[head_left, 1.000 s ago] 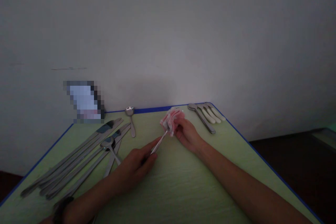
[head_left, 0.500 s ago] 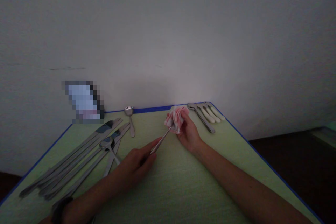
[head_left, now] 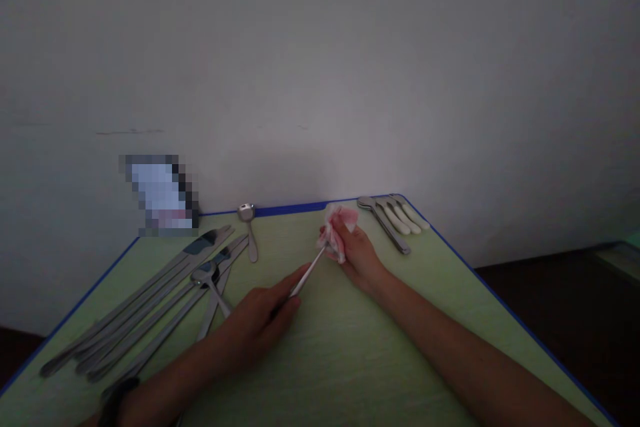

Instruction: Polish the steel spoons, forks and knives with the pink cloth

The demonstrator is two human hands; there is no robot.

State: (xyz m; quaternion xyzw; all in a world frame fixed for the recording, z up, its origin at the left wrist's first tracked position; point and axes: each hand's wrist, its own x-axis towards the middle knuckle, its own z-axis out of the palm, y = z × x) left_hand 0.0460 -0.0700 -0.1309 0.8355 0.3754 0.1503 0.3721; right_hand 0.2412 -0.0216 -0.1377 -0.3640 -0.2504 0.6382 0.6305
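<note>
Over the middle of the green table (head_left: 360, 360), my left hand (head_left: 263, 320) pinches the slim handle of a metal cutlery piece (head_left: 309, 276). Its far end disappears into a crumpled pink and white cloth (head_left: 334, 239), so I cannot tell whether it is a spoon or another kind. Bunched around that end, the cloth is gripped by my right hand (head_left: 364, 257), with the thumb pressing on top. Left of my left hand lie several long metal knives (head_left: 145, 293) and a spoon (head_left: 206, 275) on top of other cutlery. A short spoon (head_left: 251, 240) rests by itself near the back edge.
At the back right corner lie stacked metal spoons (head_left: 390, 230) beside several pieces with white handles (head_left: 400, 217). A blurred-out device (head_left: 160, 193) leans on the wall (head_left: 320, 67) at the back left. The table has a blue edge.
My right thumb has pressed down and squeezed the cloth tighter around the cutlery's end. The handle has turned slightly in my left hand. The cutlery on the table lies unmoved.
</note>
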